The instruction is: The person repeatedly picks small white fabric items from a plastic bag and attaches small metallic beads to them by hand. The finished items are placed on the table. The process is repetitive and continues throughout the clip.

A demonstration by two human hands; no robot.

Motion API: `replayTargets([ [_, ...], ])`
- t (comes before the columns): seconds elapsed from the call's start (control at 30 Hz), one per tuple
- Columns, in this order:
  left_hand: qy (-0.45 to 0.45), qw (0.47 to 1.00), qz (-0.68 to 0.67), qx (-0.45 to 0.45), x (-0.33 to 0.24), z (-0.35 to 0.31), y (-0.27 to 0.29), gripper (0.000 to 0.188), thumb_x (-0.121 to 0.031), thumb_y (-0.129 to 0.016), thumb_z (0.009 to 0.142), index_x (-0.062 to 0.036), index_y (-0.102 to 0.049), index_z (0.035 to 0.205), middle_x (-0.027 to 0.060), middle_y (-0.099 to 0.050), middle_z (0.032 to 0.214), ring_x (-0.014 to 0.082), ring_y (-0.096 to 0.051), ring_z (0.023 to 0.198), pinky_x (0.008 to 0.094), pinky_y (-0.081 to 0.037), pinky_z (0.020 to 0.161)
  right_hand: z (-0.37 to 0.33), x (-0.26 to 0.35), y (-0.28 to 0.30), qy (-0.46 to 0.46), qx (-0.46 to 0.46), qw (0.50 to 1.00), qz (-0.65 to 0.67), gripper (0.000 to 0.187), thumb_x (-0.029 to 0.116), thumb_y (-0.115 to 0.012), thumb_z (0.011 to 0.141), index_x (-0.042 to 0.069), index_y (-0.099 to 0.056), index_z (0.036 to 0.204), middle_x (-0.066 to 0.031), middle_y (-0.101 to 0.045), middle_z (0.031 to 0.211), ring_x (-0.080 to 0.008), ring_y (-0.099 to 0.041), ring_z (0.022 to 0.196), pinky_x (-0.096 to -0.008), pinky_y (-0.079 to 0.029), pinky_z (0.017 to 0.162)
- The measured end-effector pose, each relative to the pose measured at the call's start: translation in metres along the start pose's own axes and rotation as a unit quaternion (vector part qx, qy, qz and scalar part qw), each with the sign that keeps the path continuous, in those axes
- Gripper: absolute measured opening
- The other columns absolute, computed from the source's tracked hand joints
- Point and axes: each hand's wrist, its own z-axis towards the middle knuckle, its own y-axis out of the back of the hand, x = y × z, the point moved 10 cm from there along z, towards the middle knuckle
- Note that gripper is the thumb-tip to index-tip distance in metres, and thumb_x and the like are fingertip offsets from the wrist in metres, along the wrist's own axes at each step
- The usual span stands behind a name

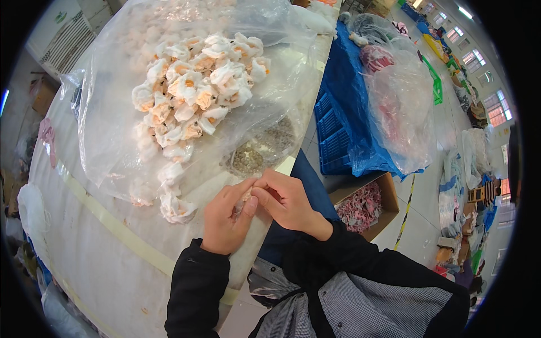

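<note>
My left hand (228, 218) and my right hand (289, 204) meet at the table's near right edge, fingertips pressed together. Between them shows a bit of something small and pale, mostly covered by the fingers. Just beyond lies a clear plastic bag (251, 158) of small grey-gold bits. A heap of fluffy white pieces with orange middles (189, 87) rests farther off, partly in a large clear plastic bag (107, 129). One such white piece (176, 207) lies left of my left hand, outside the heap.
The pale table (101, 236) has yellowish tape strips. Right of it stand a blue crate (332, 138) with blue sheeting and a stuffed clear bag (397, 107). Beneath the right edge is a cardboard box (389, 197) of pink scraps. Yellow-black tape (404, 217) marks the floor.
</note>
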Motion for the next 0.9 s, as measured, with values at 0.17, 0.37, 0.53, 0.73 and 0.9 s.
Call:
replayTargets([
  [0.17,0.039,0.998,0.019,0.039,0.003,-0.002,0.0,0.019,-0.015,-0.076,0.093,-0.0032,-0.074,0.107,0.0106,-0.07,0.086,0.0207,-0.057,0.06,0.0322,-0.044,0.055,-0.009,-0.01,0.0,-0.043,0.019,0.999,0.027,0.012,0.012,-0.07,0.1,0.001,-0.069,0.098,-0.0099,-0.062,0.082,-0.0184,-0.057,0.067,-0.03,-0.047,0.062],
  [0.37,0.053,0.996,0.06,0.037,0.0,-0.003,0.003,0.013,-0.013,-0.076,0.091,-0.0034,-0.073,0.099,0.0098,-0.069,0.082,0.0224,-0.059,0.057,0.0323,-0.045,0.054,-0.011,-0.006,-0.004,-0.024,0.004,1.0,0.0,0.015,0.014,-0.069,0.101,0.001,-0.071,0.095,-0.006,-0.063,0.08,-0.0123,-0.058,0.066,-0.0272,-0.045,0.059],
  [0.53,-0.007,0.997,0.077,-0.014,-0.005,-0.006,0.006,0.009,-0.009,-0.075,0.089,-0.0035,-0.072,0.096,0.0114,-0.069,0.08,0.0261,-0.065,0.062,0.0335,-0.05,0.057,-0.009,-0.001,-0.007,-0.001,0.005,1.0,-0.03,0.013,0.012,-0.07,0.099,0.001,-0.071,0.094,-0.0081,-0.064,0.079,-0.0167,-0.061,0.065,-0.0282,-0.046,0.059],
  [0.73,0.028,0.993,0.054,-0.1,0.006,-0.01,0.023,0.007,-0.003,-0.072,0.087,-0.0003,-0.071,0.093,0.0102,-0.066,0.075,0.0181,-0.058,0.057,0.03,-0.047,0.055,0.017,0.027,0.007,0.118,-0.039,0.959,-0.254,0.01,0.014,-0.077,0.09,0.005,-0.072,0.091,-0.0088,-0.066,0.082,-0.0263,-0.064,0.074,-0.0362,-0.049,0.066],
  [0.9,0.073,0.989,0.0,-0.131,0.015,-0.01,0.029,0.006,-0.003,-0.072,0.089,0.0011,-0.072,0.093,0.0044,-0.063,0.07,0.0087,-0.05,0.057,0.0263,-0.042,0.053,0.068,0.008,-0.003,0.121,0.03,0.846,-0.518,0.023,0.026,-0.08,0.084,0.01,-0.074,0.099,-0.0036,-0.066,0.101,-0.0262,-0.058,0.104,-0.0412,-0.042,0.092],
])
